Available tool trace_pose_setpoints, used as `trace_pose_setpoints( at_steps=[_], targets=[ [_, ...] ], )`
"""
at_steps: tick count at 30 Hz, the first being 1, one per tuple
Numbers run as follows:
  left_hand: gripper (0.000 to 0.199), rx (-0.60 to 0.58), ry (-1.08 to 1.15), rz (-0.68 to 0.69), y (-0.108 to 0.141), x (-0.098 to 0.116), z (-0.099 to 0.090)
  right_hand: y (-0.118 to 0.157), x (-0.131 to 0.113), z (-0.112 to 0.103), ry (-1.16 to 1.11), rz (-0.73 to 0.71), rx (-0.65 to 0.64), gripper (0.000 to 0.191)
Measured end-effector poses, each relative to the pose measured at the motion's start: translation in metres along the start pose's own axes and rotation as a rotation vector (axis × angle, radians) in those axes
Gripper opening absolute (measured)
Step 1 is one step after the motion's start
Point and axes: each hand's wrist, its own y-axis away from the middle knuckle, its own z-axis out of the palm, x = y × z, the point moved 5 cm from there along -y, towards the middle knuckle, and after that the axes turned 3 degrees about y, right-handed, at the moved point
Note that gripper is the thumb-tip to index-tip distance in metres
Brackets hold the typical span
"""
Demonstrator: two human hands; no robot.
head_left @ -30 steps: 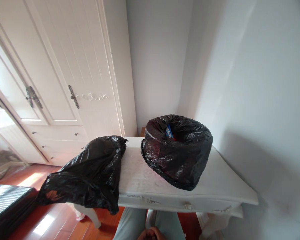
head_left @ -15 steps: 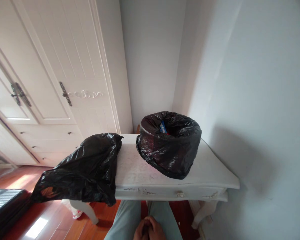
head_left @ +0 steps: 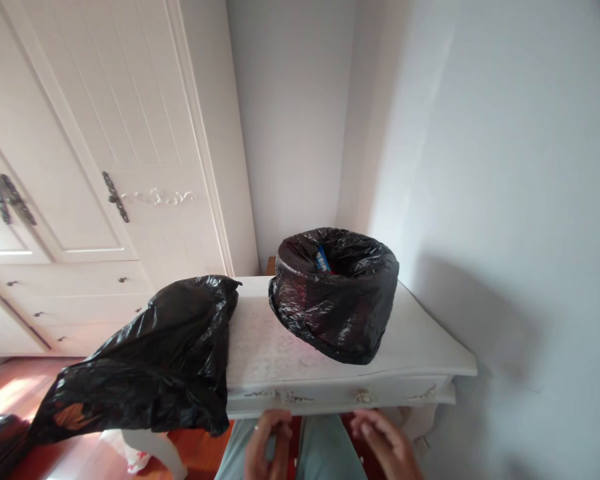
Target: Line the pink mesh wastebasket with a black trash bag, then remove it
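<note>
My left hand point(head_left: 269, 443) is raised just below the front edge of the white table point(head_left: 265, 353), its fingers loosely bent and apart, with nothing in it. To its right, my right hand point(head_left: 386, 441) is at the same height near the drawer knob, fingers apart and holding nothing. On the table stands a bin lined with a black plastic bag point(head_left: 337, 310), the bag folded down over its rim. Inside the bin a blue packet point(head_left: 323, 259) with white print shows; deeper contents are hidden. A second black plastic bag point(head_left: 150, 360) lies crumpled over the table's left end and hangs off it.
A white wardrobe point(head_left: 150, 120) with dark handles stands at the left back. Grey walls point(head_left: 505, 167) close in behind and to the right. Under the table's left side, a white and red plastic bag point(head_left: 125, 447) sits on the reddish wooden floor point(head_left: 17, 387).
My hands were clasped together over my lap; they have parted and risen toward the table's front edge. The view has shifted slightly to the right. Bin and bags stay put.
</note>
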Motion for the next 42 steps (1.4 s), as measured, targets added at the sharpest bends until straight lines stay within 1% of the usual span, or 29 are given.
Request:
trace_pose_setpoints(
  at_steps=[1,2,3,4,5,6,8,10,11,12,14,15,17,19,21,23,25,27,29,31,32,34,36,38,39,40,41,42],
  targets=[
    [0.032,0.021,0.031,0.111,-0.013,0.022,-0.004,-0.007,-0.026,-0.024,-0.026,-0.06,0.109,0.044],
    [0.033,0.037,0.039,0.197,-0.027,0.043,-0.007,-0.013,-0.055,-0.048,-0.063,-0.157,0.267,0.043],
    [0.033,0.029,0.018,0.274,-0.04,0.063,-0.005,-0.018,-0.083,-0.066,-0.079,-0.264,0.387,0.04],
    [0.039,0.03,-0.036,0.379,-0.051,0.084,-0.002,-0.024,-0.11,-0.075,-0.02,-0.365,0.432,0.036],
    [0.05,0.059,-0.134,0.505,-0.06,0.105,0.002,-0.028,-0.137,-0.077,0.081,-0.49,0.433,0.033],
    [0.06,0.085,-0.238,0.634,-0.066,0.124,0.007,-0.03,-0.161,-0.074,0.199,-0.637,0.409,0.034],
    [0.074,0.082,-0.388,0.869,-0.073,0.156,0.02,-0.03,-0.199,-0.056,0.442,-0.92,0.312,0.045],
    [0.08,0.024,-0.442,1.073,-0.075,0.183,0.028,-0.028,-0.223,-0.039,0.624,-1.118,0.225,0.058],
    [0.079,-0.007,-0.436,1.152,-0.077,0.195,0.03,-0.029,-0.232,-0.034,0.677,-1.175,0.203,0.063],
    [0.075,-0.03,-0.419,1.204,-0.081,0.207,0.03,-0.031,-0.239,-0.032,0.706,-1.209,0.197,0.067],
    [0.061,-0.033,-0.394,1.228,-0.095,0.227,0.027,-0.04,-0.252,-0.033,0.716,-1.238,0.24,0.071],
    [0.055,-0.04,-0.418,1.216,-0.104,0.235,0.026,-0.047,-0.257,-0.036,0.715,-1.229,0.279,0.071],
    [0.048,-0.098,-0.51,1.189,-0.124,0.245,0.029,-0.066,-0.261,-0.043,0.701,-1.174,0.355,0.07],
    [0.043,-0.161,-0.583,1.167,-0.142,0.249,0.033,-0.086,-0.26,-0.049,0.651,-1.094,0.384,0.069],
    [0.037,-0.174,-0.588,1.161,-0.155,0.251,0.033,-0.102,-0.254,-0.051,0.57,-1.024,0.357,0.068],
    [0.031,-0.173,-0.564,1.174,-0.159,0.253,0.03,-0.109,-0.249,-0.048,0.508,-0.99,0.312,0.064],
    [0.027,-0.186,-0.541,1.179,-0.156,0.255,0.024,-0.106,-0.247,-0.043,0.48,-0.989,0.286,0.061],
    [0.025,-0.175,-0.519,1.173,-0.15,0.257,0.015,-0.099,-0.248,-0.036,0.472,-1.0,0.26,0.061],
    [0.023,-0.128,-0.486,1.171,-0.144,0.257,0.004,-0.091,-0.25,-0.027,0.467,-1.007,0.214,0.062],
    [0.024,-0.073,-0.459,1.166,-0.14,0.252,-0.008,-0.081,-0.251,-0.018,0.477,-1.017,0.183,0.064],
    [0.026,-0.048,-0.451,1.152,-0.139,0.247,-0.013,-0.076,-0.25,-0.015,0.483,-1.025,0.184,0.065],
    [0.038,0.009,-0.389,1.088,-0.137,0.234,-0.024,-0.065,-0.244,-0.01,0.513,-1.038,0.204,0.067],
    [0.051,0.085,-0.216,0.966,-0.133,0.213,-0.036,-0.053,-0.231,-0.007,0.572,-1.055,0.221,0.069],
    [0.05,0.175,-0.019,0.8,-0.124,0.185,-0.045,-0.042,-0.21,-0.004,0.672,-1.071,0.23,0.072],
    [0.049,0.218,-0.006,0.731,-0.116,0.171,-0.047,-0.038,-0.197,-0.003,0.733,-1.079,0.231,0.073],
    [0.052,0.249,-0.066,0.704,-0.107,0.159,-0.046,-0.034,-0.185,-0.002,0.795,-1.093,0.233,0.073],
    [0.059,0.248,-0.162,0.726,-0.096,0.15,-0.043,-0.03,-0.173,-0.001,0.857,-1.114,0.233,0.072],
    [0.068,0.232,-0.282,0.801,-0.084,0.144,-0.037,-0.028,-0.162,0.002,0.917,-1.142,0.23,0.07]
  ],
)
